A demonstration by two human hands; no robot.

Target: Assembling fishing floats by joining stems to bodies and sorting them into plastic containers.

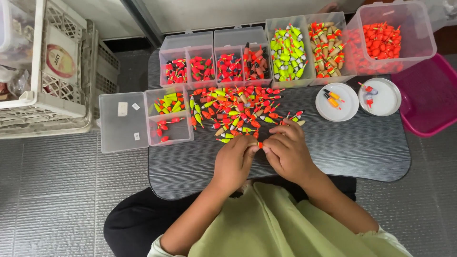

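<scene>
Head view, looking down on a small dark table [362, 152]. The left hand [234, 162] and right hand [285, 151] meet at the table's near middle, fingertips pinched together on one small orange-tipped float [260, 144]; most of it is covered by the fingers, so its shape cannot be told. Just beyond the hands lies a loose pile of floats [238, 110] in red, orange, yellow-green and tan.

Containers: a row of clear divided boxes [214, 54] along the far edge holds sorted red pieces; a clear box of yellow-green floats [287, 52] and one of tan-and-orange floats [328, 46] stand to their right; a large clear tub [419, 28] of orange pieces is at the far right. An open clear case [169, 116] overhangs the left edge, its lid [121, 121] bearing two small white stickers. Two round white lids [337, 102] hold a few pieces. A magenta bin [431, 95] is cut off at the right; white lattice crates [57, 71], one with a round label, are cut off at the left.

The floor [57, 190] is grey ribbed matting.
</scene>
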